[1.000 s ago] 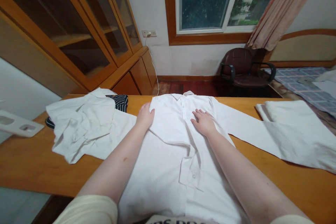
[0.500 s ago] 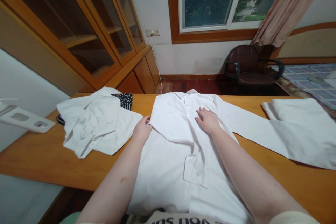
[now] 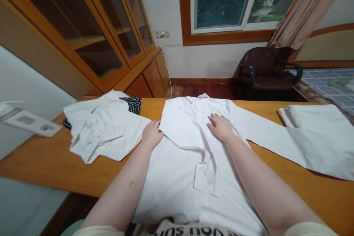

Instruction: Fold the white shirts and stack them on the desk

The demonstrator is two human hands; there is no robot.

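Note:
A white button-up shirt (image 3: 177, 177) is spread over the table, its collar at the far edge. One sleeve reaches out to the right; on the left side the cloth is folded inward, and a buttoned cuff (image 3: 208, 182) rests on the shirt's middle. My left hand (image 3: 152, 133) is closed on the shirt's left edge, its fingertips partly hidden by the hand and cloth. Flat on the right chest, beside the button strip, lies my right hand (image 3: 220, 127) with fingers spread.
A crumpled white garment (image 3: 102, 129) lies left, over a black striped cloth (image 3: 134, 105). Folded white cloth (image 3: 318, 116) sits at the right, touching the sleeve. A white lamp-like object (image 3: 33, 122) juts in at left. Behind the wooden table (image 3: 41, 166) stands a chair (image 3: 261, 68).
My left hand has turned slightly, its back now more toward the camera, still at the shirt's left edge. The right hand stays on the chest. The view has shifted a little.

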